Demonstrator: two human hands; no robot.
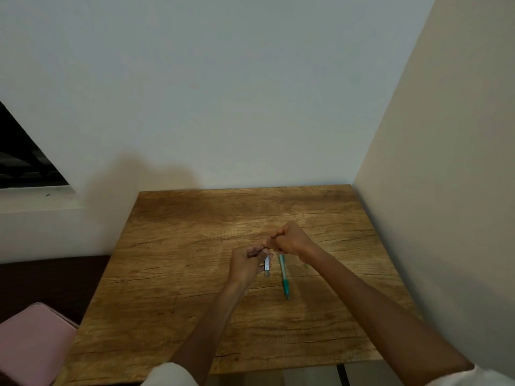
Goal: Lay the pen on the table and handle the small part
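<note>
Both my hands meet above the middle of a wooden table [195, 274]. My left hand [246, 264] grips a small flat white-and-clear case [267, 265] that hangs down from its fingers. My right hand [289, 239] has its fingers curled and pinches at the case's top end; what it pinches is too small to tell. A green mechanical pencil [283, 275] lies on the table just right of the case, below my right hand, its tip pointing toward me.
The table stands in a corner, with a white wall behind and a cream wall [446, 190] along its right edge. A pink cushioned seat [33, 344] is at the lower left. A dark window opening [25, 160] is at the left.
</note>
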